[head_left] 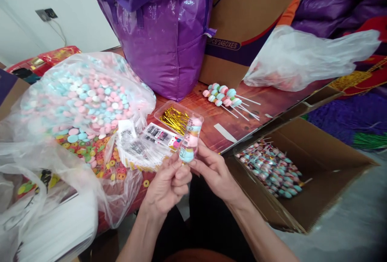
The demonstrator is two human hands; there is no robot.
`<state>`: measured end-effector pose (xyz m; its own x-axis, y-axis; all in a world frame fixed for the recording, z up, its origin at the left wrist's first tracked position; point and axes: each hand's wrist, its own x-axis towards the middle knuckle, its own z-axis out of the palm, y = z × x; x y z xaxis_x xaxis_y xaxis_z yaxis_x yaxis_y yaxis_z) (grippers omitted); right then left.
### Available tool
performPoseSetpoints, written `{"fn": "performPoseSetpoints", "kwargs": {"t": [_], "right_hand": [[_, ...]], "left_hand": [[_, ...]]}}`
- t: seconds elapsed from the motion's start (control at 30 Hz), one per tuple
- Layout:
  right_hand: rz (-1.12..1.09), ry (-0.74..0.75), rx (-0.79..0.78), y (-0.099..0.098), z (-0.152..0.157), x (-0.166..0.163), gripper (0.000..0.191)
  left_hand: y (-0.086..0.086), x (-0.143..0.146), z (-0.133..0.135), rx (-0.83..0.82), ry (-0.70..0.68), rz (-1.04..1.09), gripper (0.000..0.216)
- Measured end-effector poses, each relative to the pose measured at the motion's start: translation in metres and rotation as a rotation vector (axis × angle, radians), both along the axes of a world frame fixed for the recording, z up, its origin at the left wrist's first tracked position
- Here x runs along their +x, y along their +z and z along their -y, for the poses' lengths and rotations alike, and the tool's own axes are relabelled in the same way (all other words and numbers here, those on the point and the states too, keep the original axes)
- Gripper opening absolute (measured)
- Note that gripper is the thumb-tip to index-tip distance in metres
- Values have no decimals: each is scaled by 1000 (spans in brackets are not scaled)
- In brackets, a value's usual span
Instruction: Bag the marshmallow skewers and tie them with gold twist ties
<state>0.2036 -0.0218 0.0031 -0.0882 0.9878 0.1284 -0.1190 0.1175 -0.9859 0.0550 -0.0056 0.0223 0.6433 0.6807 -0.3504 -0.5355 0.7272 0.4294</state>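
Upright between my hands stands a candy lollipop (190, 140) of stacked pink, blue and yellow pieces, inside a clear printed wrapper. My left hand (173, 179) is closed at its lower end; the stick is hidden by the fingers. My right hand (211, 167) has its thumb and fingers at the wrapper's lower right side. Just behind is a clear plastic tray (198, 117) with gold twist ties (174, 119). A fanned pile of printed clear wrappers (145, 147) lies left of my hands. Several unwrapped candy lollipops (223, 96) lie on the table behind, sticks pointing right.
Large clear bags hold pastel candies (96, 96) and ring candies (104, 155) at left, near a bundle of white sticks (60, 225). A purple bag (157, 44) stands behind. At right, an open cardboard box (326, 181) holds many wrapped lollipops (272, 169).
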Motion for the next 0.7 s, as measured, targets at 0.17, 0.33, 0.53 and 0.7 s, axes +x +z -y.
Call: {"fn": "performPoseSetpoints", "kwargs": {"t": [0.17, 0.33, 0.53, 0.7], "right_hand": [[291, -151, 100, -9, 3, -2, 13], [360, -237, 47, -11, 12, -9, 11], [299, -252, 4, -6, 16, -4, 11], [616, -453, 442, -19, 22, 4, 27]], "left_hand": [[-12, 16, 8, 203, 202, -299, 33], [-23, 20, 18, 512, 420, -622, 18], [-22, 20, 13, 477, 350, -601, 24], [-20, 28, 2, 74, 282, -329, 38]]}}
